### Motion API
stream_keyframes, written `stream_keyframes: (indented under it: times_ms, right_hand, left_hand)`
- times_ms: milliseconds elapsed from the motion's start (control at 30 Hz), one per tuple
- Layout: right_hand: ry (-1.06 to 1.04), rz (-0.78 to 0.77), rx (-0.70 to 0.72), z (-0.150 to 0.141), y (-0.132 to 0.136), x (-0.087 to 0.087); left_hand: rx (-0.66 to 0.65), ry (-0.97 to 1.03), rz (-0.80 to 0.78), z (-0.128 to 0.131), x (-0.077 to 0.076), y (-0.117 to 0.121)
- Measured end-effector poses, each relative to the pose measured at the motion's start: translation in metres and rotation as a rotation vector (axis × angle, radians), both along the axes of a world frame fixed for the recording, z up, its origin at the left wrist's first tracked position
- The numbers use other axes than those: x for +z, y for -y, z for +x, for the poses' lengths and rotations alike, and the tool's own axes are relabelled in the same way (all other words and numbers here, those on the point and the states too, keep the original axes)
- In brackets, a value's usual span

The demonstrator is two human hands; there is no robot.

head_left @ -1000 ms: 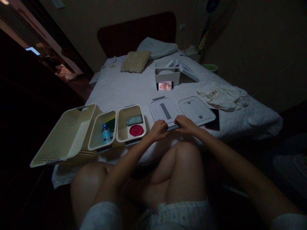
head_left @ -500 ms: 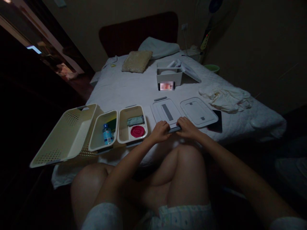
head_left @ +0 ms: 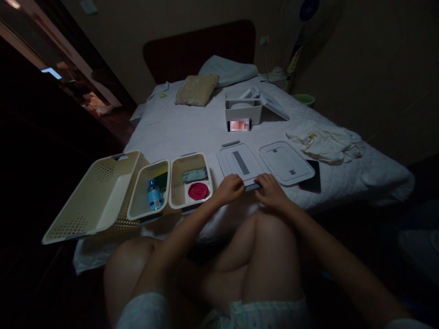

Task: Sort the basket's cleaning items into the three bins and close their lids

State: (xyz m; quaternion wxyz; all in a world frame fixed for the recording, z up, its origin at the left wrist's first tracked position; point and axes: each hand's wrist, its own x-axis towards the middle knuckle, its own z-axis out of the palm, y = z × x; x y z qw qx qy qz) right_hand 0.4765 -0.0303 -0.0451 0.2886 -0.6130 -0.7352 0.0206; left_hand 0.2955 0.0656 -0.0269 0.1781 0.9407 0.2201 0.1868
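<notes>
Both my hands are at the near edge of a white rectangular lid (head_left: 228,160) with a grey strip along its middle. My left hand (head_left: 231,188) has its fingers curled over the left part of that edge. Beside it, my right hand (head_left: 270,189) curls its fingers over the right part. A grey latch (head_left: 253,186) shows between them. Whether a box is under the lid, I cannot tell. A second white lid (head_left: 286,163) lies to the right, partly over a dark tablet-like slab (head_left: 313,176). To the left stands an open bin (head_left: 174,185) with a folded cloth (head_left: 195,175) and a red round item (head_left: 198,191).
Another bin (head_left: 131,201) holds a blue bottle (head_left: 155,195); a large perforated basket (head_left: 92,183) is farther left. Beyond the lids, a phone (head_left: 239,124) leans on a white compartment box (head_left: 243,112). Crumpled cloth (head_left: 329,144) lies right; a cushion (head_left: 197,90) is farther back.
The view has shifted slightly, so the things sit a little lower in the picture. My hands stay at the lid's near edge; the right hand's fingers have shifted slightly.
</notes>
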Motion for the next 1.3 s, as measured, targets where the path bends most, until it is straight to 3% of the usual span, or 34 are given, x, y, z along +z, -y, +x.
stream_keyframes:
  times_ms: [100,233,333,467,533,633,733,800,933,1100,1300]
  right_hand:
    - [-0.147,0.042,-0.018,0.000,-0.001,0.000]
    - [-0.281,0.141,-0.272,-0.002,-0.003,-0.007]
    - [-0.324,0.139,-0.427,0.000,-0.006,-0.014]
    - [-0.474,0.083,-0.454,0.012,-0.017,-0.022]
    - [-0.514,0.062,-0.455,0.020,-0.026,-0.023]
    - [-0.531,-0.011,-0.459,0.032,-0.044,-0.022]
    - [-0.554,-0.129,-0.479,0.038,-0.061,-0.022]
    - [-0.575,-0.209,-0.481,0.039,-0.069,-0.023]
    - [-0.654,-0.314,-0.476,0.033,-0.071,-0.027]
    - [-0.718,-0.217,-0.519,0.028,-0.064,-0.034]
    - [-0.707,-0.211,-0.540,0.028,-0.064,-0.035]
  left_hand:
    - [0.057,0.049,-0.048,0.002,0.000,-0.007]
    - [0.264,0.203,-0.066,0.005,0.000,-0.010]
    - [0.464,0.310,-0.097,0.007,-0.005,-0.002]
    - [0.566,0.363,-0.149,0.013,-0.017,0.014]
    - [0.642,0.394,-0.270,0.016,-0.022,0.018]
    - [0.779,0.468,-0.588,0.015,-0.028,0.014]
    - [0.775,0.562,-0.936,0.011,-0.032,0.011]
    - [0.737,0.641,-1.040,0.008,-0.035,0.011]
    - [0.695,0.748,-1.045,0.005,-0.041,0.017]
    - [0.637,0.824,-1.044,0.007,-0.043,0.024]
    - [0.654,0.887,-0.993,0.010,-0.039,0.028]
